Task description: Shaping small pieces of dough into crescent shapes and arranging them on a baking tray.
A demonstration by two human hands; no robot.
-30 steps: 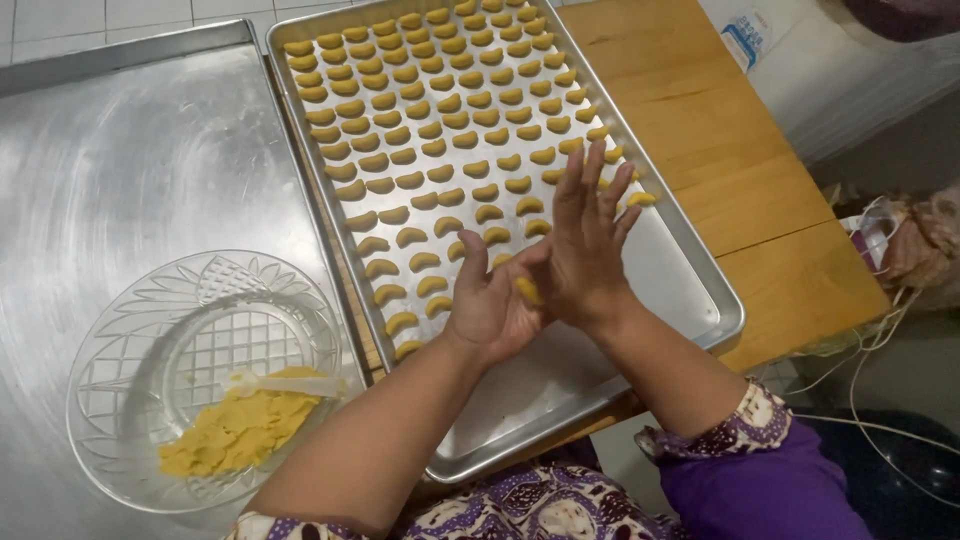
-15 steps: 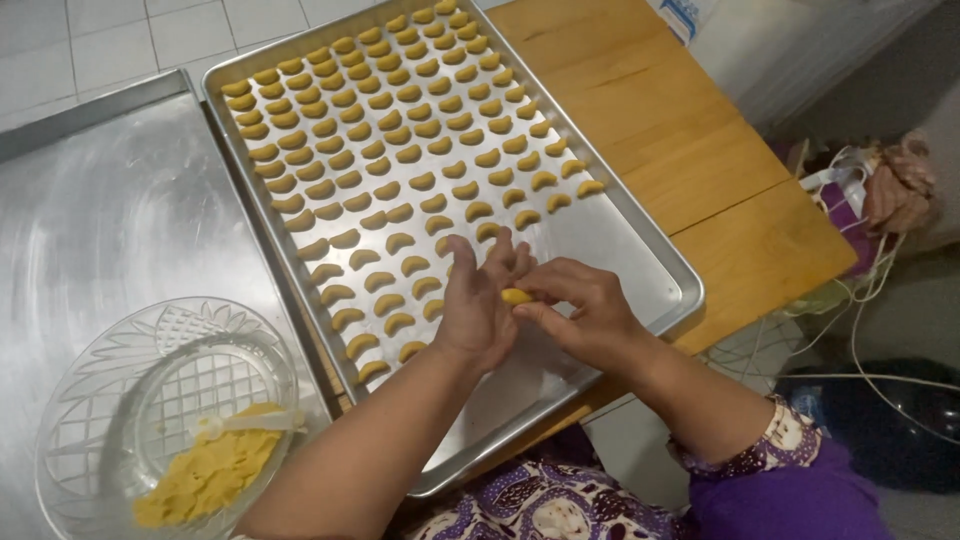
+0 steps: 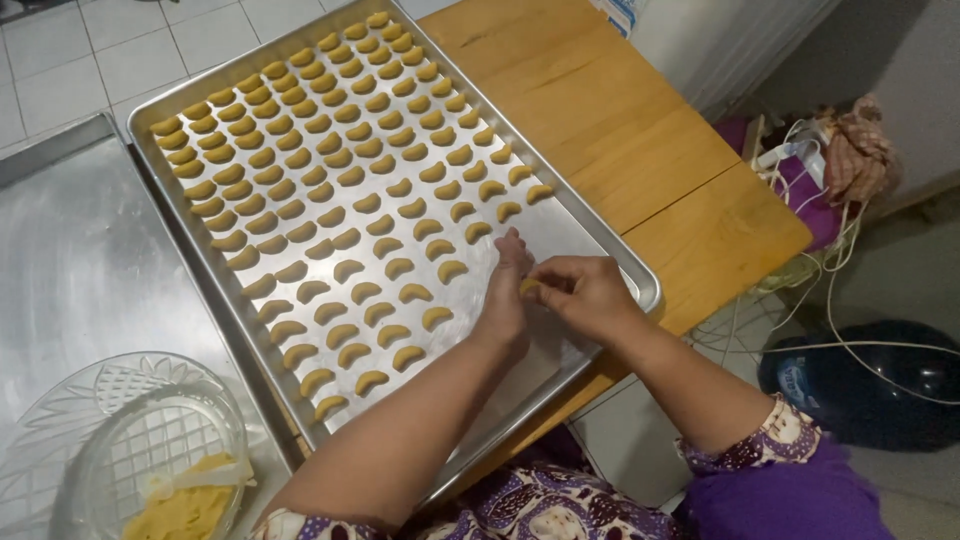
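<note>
- Left hand point(image 3: 508, 292) over the bare part of the metal baking tray point(image 3: 590, 240), fingers together, tips pinching a small yellow dough piece point(image 3: 527, 287).
- Right hand point(image 3: 585, 292) just at three o'clock of the left, fingers curled, thumb and forefinger pinching the same dough piece.
- Dough piece held between both hands, just above the tray, near its five o'clock corner.
- Rows of crescent-shaped cookies point(image 3: 340, 180) from ten o'clock to the tray's middle.
- Glass bowl point(image 3: 70, 430) with yellow dough point(image 3: 185, 510) at seven o'clock, on a steel surface point(image 3: 70, 250).
- Wooden table point(image 3: 640, 150) under the tray, toward two o'clock.
</note>
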